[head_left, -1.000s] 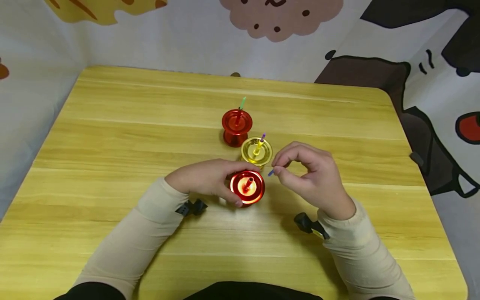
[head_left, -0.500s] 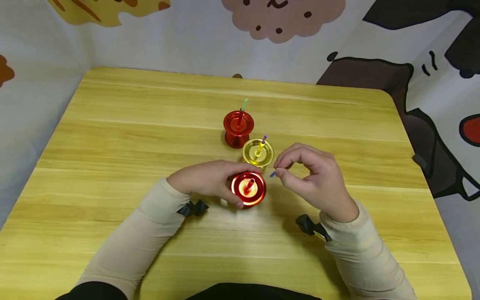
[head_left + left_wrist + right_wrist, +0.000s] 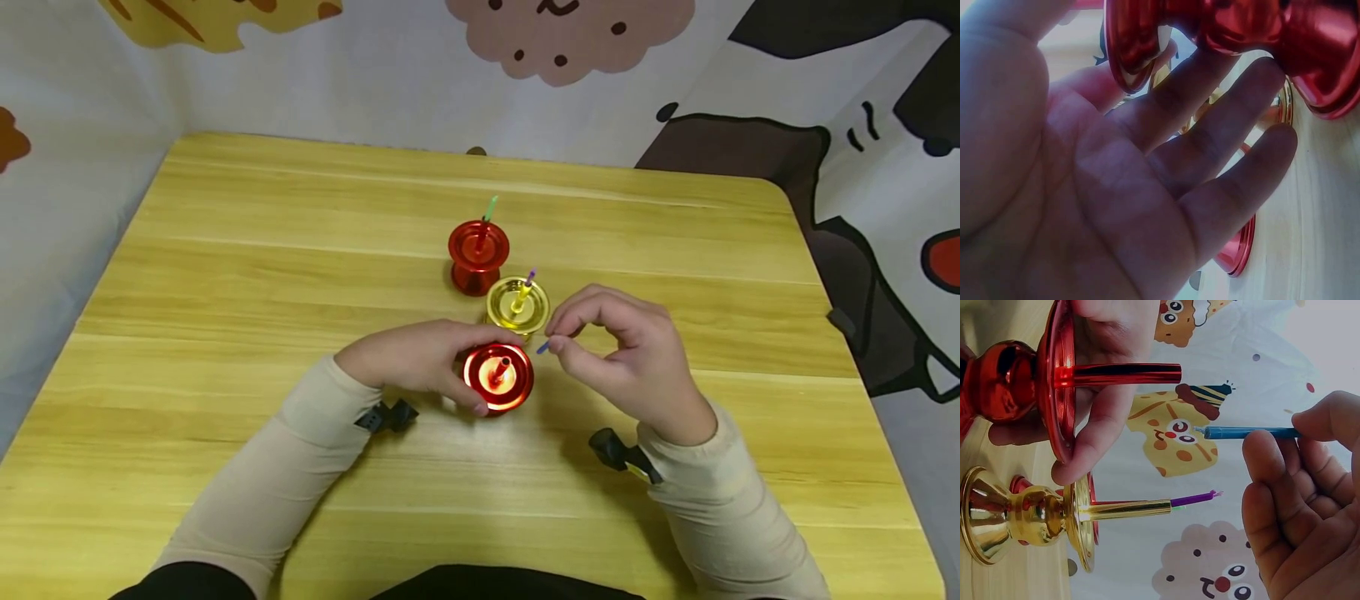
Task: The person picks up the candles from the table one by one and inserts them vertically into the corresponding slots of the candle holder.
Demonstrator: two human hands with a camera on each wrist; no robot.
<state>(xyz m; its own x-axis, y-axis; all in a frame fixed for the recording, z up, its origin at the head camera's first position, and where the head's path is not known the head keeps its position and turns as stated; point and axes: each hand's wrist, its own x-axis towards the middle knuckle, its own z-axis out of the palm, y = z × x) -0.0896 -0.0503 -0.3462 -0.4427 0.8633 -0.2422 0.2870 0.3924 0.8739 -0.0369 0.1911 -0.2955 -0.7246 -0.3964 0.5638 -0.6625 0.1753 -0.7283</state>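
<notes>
My left hand point(image 3: 420, 358) grips the nearest red candlestick point(image 3: 516, 392) by its dish, thumb on the near side and forefinger on the far side. The tube in its middle holds no candle. To its right, my right hand point(image 3: 626, 358) pinches a thin blue candle point(image 3: 1241, 433) between thumb and fingertip, apart from the candlestick. Just behind stands a gold candlestick point(image 3: 504, 314) with a purple candle point(image 3: 1194, 499) in its tube. Farther back is another red candlestick point(image 3: 476, 279), bearing a green candle point(image 3: 491, 208).
All three candlesticks stand near the middle of a wooden table point(image 3: 262, 275). A cloth backdrop point(image 3: 375, 100) with cartoon figures hangs behind and at the sides. Each wrist carries a small black camera mount point(image 3: 622, 454).
The head view has shifted slightly. Both hands, the blue candle and the candlesticks keep nearly the same places relative to each other.
</notes>
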